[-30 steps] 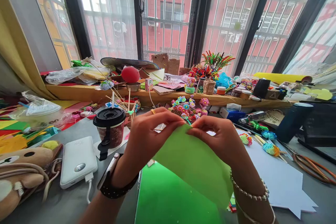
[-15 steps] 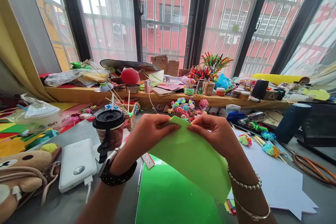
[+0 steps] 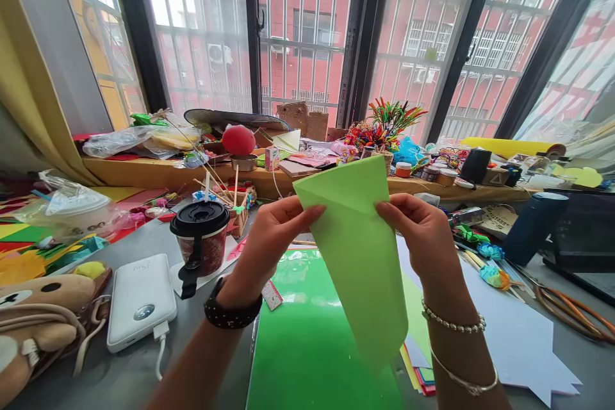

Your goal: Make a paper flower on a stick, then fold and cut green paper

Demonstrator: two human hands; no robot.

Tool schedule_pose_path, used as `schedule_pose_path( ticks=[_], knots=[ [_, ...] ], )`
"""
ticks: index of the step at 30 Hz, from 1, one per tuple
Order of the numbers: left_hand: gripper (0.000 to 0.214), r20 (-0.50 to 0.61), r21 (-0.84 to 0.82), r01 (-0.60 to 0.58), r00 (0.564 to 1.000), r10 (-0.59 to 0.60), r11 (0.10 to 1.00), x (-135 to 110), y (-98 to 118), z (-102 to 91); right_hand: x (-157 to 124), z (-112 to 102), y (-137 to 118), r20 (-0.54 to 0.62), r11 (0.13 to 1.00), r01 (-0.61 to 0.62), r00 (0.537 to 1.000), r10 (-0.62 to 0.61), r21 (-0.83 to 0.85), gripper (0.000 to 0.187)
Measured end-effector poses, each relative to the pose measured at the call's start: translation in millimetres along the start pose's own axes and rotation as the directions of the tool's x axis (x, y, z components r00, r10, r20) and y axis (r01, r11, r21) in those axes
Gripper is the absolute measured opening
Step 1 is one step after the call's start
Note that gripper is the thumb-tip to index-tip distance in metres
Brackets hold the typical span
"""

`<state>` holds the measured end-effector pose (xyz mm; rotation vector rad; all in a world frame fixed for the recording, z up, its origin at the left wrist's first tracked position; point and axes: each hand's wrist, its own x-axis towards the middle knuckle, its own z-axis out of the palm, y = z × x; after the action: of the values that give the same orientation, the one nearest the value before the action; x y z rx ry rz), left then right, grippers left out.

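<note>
I hold a light green sheet of paper [image 3: 360, 250] upright above the table, its top edge raised toward the window. My left hand [image 3: 273, 240] pinches its left edge and my right hand [image 3: 425, 237] pinches its right edge, both closed on it. Under the paper lies a glossy darker green sheet [image 3: 307, 346] on the grey table [image 3: 115, 378]. A stack of coloured sheets [image 3: 420, 375] peeks out beneath my right forearm.
A lidded coffee cup [image 3: 200, 237], white power bank [image 3: 141, 300] and plush bear bag [image 3: 33, 320] sit at left. White paper [image 3: 514, 333] lies at right, a dark bottle [image 3: 531, 225] beyond it. The window ledge [image 3: 158, 170] holds craft flowers, a red ball and boxes.
Both hands have lifted the light green paper from lying low and folded over to standing upright, with its top edge now well above my fingers.
</note>
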<state>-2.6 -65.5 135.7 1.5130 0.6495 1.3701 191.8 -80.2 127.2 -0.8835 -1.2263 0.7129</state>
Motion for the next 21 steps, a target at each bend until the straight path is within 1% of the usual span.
schedule_pose_path(
  ticks=[3,5,7,11,16,21],
  knots=[
    [0.020,-0.077,0.076,0.008,0.997,-0.002,0.997,-0.1,-2.7,3.5,0.3,-0.3,-1.1,0.074,1.000,-0.013,0.997,0.013,0.006,0.012],
    [0.021,-0.082,0.151,0.010,0.997,0.003,0.988,-1.0,-1.6,4.3,-0.7,0.9,-2.6,0.124,1.000,-0.021,0.992,0.019,0.020,0.013],
    [0.020,-0.055,0.214,0.005,0.998,0.007,0.977,-2.4,0.6,5.1,-2.7,3.1,-4.1,0.150,0.998,-0.037,0.988,0.030,0.043,0.015],
    [0.017,0.013,0.303,-0.012,1.000,0.008,0.953,-5.8,4.8,7.5,-6.8,7.5,-6.6,0.141,0.995,-0.074,0.988,0.065,0.059,0.020],
    [0.021,0.011,0.398,-0.033,0.999,0.031,0.917,-8.7,6.3,8.0,-8.0,7.4,-7.4,0.125,0.995,-0.091,0.988,0.086,0.040,0.019],
    [0.023,0.021,0.411,-0.053,0.999,0.048,0.910,-8.8,4.3,7.2,-8.0,6.5,-7.4,0.103,0.996,-0.086,0.991,0.085,0.003,0.021]
  ],
)
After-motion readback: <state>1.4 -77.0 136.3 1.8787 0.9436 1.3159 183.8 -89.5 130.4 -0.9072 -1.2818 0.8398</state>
